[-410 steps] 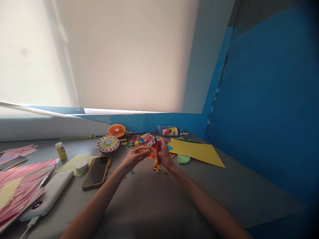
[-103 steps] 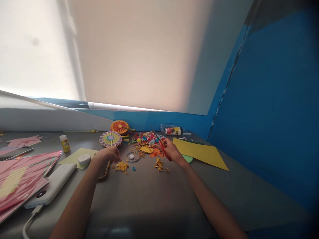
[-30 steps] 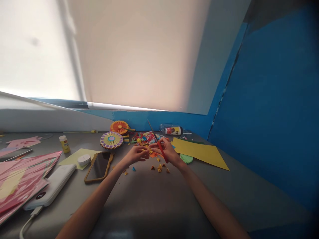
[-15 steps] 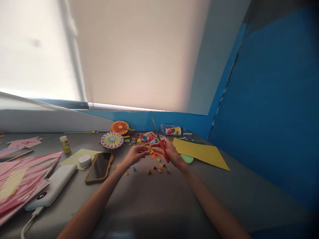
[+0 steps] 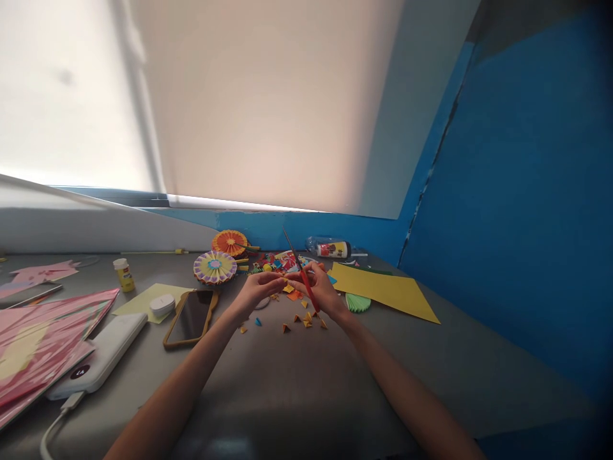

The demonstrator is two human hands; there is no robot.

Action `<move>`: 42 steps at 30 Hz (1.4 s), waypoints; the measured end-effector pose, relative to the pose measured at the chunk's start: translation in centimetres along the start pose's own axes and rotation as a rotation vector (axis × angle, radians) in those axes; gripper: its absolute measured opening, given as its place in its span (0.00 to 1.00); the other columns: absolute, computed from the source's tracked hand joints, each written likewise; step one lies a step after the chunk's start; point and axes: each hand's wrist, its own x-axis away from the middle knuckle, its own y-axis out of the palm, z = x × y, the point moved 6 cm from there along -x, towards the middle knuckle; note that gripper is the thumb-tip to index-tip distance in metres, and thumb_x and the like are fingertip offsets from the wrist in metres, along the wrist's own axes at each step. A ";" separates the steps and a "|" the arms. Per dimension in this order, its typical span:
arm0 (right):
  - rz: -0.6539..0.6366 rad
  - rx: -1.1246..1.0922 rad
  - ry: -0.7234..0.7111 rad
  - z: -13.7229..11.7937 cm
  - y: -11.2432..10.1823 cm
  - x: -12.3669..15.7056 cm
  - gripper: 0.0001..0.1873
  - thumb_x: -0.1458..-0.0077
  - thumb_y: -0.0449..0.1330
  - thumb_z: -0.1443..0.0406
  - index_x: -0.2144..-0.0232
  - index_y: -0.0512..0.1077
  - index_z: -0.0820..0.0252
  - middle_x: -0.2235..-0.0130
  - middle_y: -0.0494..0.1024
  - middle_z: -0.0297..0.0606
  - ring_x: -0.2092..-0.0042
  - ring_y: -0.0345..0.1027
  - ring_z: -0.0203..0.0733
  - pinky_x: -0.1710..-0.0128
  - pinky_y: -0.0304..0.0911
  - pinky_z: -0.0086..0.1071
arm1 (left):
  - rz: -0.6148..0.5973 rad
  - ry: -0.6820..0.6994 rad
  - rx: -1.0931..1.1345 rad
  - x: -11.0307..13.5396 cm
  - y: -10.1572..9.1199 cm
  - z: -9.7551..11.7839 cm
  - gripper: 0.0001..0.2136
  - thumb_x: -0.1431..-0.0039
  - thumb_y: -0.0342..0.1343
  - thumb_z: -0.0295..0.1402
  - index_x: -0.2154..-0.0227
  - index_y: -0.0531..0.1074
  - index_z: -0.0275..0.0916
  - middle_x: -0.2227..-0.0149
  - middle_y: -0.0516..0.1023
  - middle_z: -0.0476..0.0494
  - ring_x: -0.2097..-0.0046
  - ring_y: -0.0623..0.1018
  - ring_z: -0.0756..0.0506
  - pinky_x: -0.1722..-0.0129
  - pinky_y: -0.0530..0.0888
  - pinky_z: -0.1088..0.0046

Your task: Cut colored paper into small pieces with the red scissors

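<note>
In the middle of the desk my left hand (image 5: 259, 289) and my right hand (image 5: 322, 291) meet at the fingertips. Pinched between them is a small yellow-orange piece of paper (image 5: 286, 282), mostly hidden by the fingers. Red-handled scissors (image 5: 308, 289) rest in my right hand, blades pointing up and away to the left. Below the hands lie several small folded orange paper pieces (image 5: 307, 321) and a blue one (image 5: 258, 322). Behind the hands is a heap of colourful paper scraps (image 5: 286, 259).
Two pleated paper rosettes, one orange (image 5: 230, 243) and one purple-yellow (image 5: 215, 268), stand behind left. A phone (image 5: 191, 317), power bank (image 5: 103, 358), glue bottle (image 5: 124, 276) and wrapped paper (image 5: 43, 351) lie left. At right are yellow paper (image 5: 387, 291), a green pleated fan (image 5: 358, 302) and a lying bottle (image 5: 334, 250).
Both hands have shifted slightly, with the fingertips drawn closer together. The scissors in my right hand have swung a little to the left.
</note>
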 end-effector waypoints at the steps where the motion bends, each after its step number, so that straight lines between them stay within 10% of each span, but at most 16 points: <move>1: 0.001 0.024 0.000 0.0 0.0 0.0 0.20 0.53 0.65 0.54 0.68 0.58 0.54 0.61 0.77 0.39 0.58 0.74 0.47 0.58 0.70 0.41 | -0.005 -0.011 0.036 -0.1 0.0 -0.2 0.19 0.46 0.56 0.44 0.58 0.75 0.35 0.55 0.77 0.37 0.51 0.74 0.41 0.53 0.68 0.69; 24: 0.105 -0.080 -0.134 -0.9 0.3 0.4 0.18 0.52 0.64 0.54 0.63 0.69 0.58 0.63 0.76 0.40 0.58 0.72 0.46 0.60 0.69 0.37 | 0.119 0.010 0.101 -0.4 -0.2 -0.3 0.18 0.52 0.61 0.45 0.63 0.75 0.36 0.62 0.79 0.37 0.57 0.77 0.39 0.58 0.70 0.67; 29: -0.038 -0.005 0.083 0.8 1.1 0.3 0.22 0.53 0.62 0.49 0.65 0.68 0.60 0.67 0.73 0.36 0.73 0.67 0.36 0.74 0.64 0.30 | 0.271 0.063 0.258 -0.6 -1.9 -0.3 0.16 0.50 0.60 0.44 0.63 0.73 0.38 0.62 0.77 0.41 0.57 0.75 0.44 0.58 0.68 0.71; 36: -0.369 -0.015 0.203 0.0 3.6 2.2 0.24 0.55 0.65 0.50 0.66 0.59 0.55 0.66 0.68 0.34 0.70 0.62 0.34 0.72 0.60 0.27 | 0.357 0.209 0.158 -0.5 -2.5 1.6 0.11 0.46 0.57 0.42 0.70 0.69 0.38 0.70 0.68 0.50 0.67 0.68 0.51 0.67 0.65 0.78; 42: -0.365 -0.093 0.246 -0.2 3.7 2.5 0.19 0.50 0.62 0.54 0.67 0.58 0.55 0.70 0.64 0.31 0.73 0.57 0.32 0.74 0.56 0.26 | 0.279 0.192 0.099 -0.5 -1.8 1.7 0.11 0.45 0.55 0.42 0.70 0.69 0.38 0.69 0.68 0.48 0.66 0.68 0.50 0.66 0.65 0.77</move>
